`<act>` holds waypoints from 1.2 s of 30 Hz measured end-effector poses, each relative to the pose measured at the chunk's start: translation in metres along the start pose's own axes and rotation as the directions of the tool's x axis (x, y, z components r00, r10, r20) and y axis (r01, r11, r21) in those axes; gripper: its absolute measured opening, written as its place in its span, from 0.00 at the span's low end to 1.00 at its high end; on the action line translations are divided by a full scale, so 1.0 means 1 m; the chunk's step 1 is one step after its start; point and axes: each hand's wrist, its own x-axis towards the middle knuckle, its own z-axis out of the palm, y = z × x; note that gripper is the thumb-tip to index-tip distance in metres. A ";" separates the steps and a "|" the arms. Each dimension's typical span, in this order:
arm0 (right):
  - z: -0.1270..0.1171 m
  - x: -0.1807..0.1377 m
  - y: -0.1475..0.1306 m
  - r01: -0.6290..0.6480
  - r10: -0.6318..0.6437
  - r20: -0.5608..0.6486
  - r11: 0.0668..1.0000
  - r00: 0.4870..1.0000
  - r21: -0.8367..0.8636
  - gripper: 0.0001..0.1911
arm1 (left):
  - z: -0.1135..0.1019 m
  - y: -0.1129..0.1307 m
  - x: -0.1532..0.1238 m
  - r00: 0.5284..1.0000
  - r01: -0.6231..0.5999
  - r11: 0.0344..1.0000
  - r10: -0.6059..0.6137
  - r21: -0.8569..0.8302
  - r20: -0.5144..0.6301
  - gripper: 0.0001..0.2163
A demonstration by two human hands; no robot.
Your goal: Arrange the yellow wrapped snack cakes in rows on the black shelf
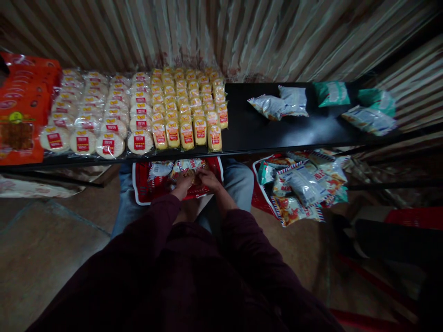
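While my left hand (pixel 182 183) and right hand (pixel 207 179) both pinch one small yellow snack packet (pixel 192 175), it sits between them, below the black worktop (pixel 263 129).

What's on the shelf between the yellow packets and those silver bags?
Nothing: between the yellow packets and silver bags, the head view shows only bare black shelf.

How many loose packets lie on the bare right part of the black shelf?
5: two silvery packets overlapping mid-shelf, a green packet behind, another green one far right, a silvery one before it. More may be hidden.
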 end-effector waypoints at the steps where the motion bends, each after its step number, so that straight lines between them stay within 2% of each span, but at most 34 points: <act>1: 0.002 -0.004 -0.003 0.007 -0.008 0.013 0.999 1.000 0.042 0.17 | -0.006 0.002 -0.001 1.000 0.011 1.000 -0.012 -0.025 -0.006 0.09; 6: 0.008 -0.024 -0.018 0.113 -0.145 0.132 0.968 0.981 0.223 0.17 | -0.023 0.004 -0.013 0.996 0.091 0.956 -0.082 -0.280 0.042 0.15; 8: 0.009 -0.031 -0.021 0.133 -0.192 0.168 0.942 0.967 0.309 0.16 | -0.025 0.003 -0.017 0.996 0.090 0.935 -0.088 -0.344 0.020 0.18; 10: 0.010 -0.036 -0.023 0.100 -0.179 0.171 0.915 0.969 0.391 0.18 | -0.026 0.003 -0.019 0.996 0.084 0.918 -0.094 -0.387 -0.007 0.19; 14: 0.010 -0.042 -0.024 -0.010 -0.044 0.095 0.862 0.995 0.506 0.19 | -0.031 0.006 -0.023 0.997 0.078 0.879 -0.072 -0.471 0.030 0.20; 19: 0.011 -0.046 -0.023 -0.031 0.001 0.058 0.858 0.998 0.512 0.21 | -0.033 0.005 -0.034 0.996 -0.055 0.922 0.076 -0.383 0.042 0.19; 21: 0.012 -0.048 -0.022 -0.026 0.013 0.031 0.874 0.999 0.484 0.23 | -0.031 0.003 -0.040 0.989 -0.105 0.921 0.135 -0.375 0.054 0.18; 24: 0.012 -0.050 -0.022 0.008 -0.002 -0.016 0.897 1.000 0.442 0.24 | -0.026 0.000 -0.046 0.983 -0.161 0.905 0.180 -0.394 0.014 0.15; 28: 0.012 -0.052 -0.021 0.054 -0.018 -0.082 0.890 0.996 0.454 0.27 | -0.025 0.002 -0.050 0.978 -0.185 0.885 0.210 -0.428 0.012 0.13; 32: 0.014 -0.051 -0.020 0.006 0.011 -0.026 0.822 1.000 0.569 0.29 | -0.029 0.006 -0.052 0.979 -0.175 0.877 0.204 -0.447 0.019 0.11; 36: 0.016 -0.050 -0.019 -0.012 0.016 -0.002 0.775 1.000 0.632 0.29 | -0.031 0.008 -0.054 0.987 -0.154 0.905 0.161 -0.397 -0.016 0.09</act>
